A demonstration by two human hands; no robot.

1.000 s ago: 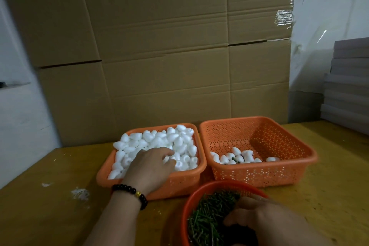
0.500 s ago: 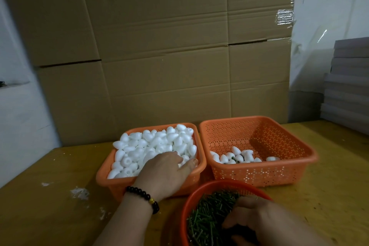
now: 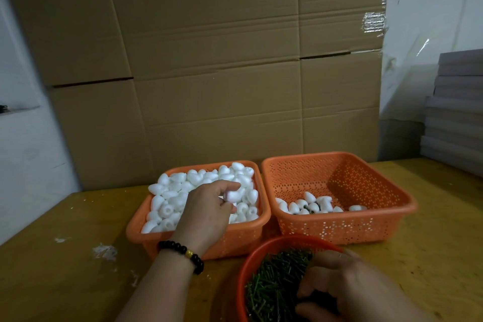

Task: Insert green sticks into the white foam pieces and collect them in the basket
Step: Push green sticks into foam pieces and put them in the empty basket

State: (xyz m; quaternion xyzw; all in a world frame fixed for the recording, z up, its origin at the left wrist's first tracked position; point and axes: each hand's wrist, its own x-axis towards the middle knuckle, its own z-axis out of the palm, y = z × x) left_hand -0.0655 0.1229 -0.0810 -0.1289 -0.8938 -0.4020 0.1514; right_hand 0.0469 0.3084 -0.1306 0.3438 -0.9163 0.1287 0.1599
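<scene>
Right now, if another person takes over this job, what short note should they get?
Left hand: pinches one white foam piece above the full orange plastic basket.
Right hand: fingers curled in the green sticks of the round orange bowl; whether it holds one is hidden.
Done: several pieces lie in the right perforated orange basket.
Left: most pieces.

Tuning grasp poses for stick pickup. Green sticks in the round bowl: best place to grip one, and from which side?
Come from above: the round orange bowl walls the green sticks in on every side. They lie flat and crisscrossed, so probably pinch one top-lying stick across its shaft, near an end. The right hand already reaches in that way; whether it holds one is hidden.
</scene>
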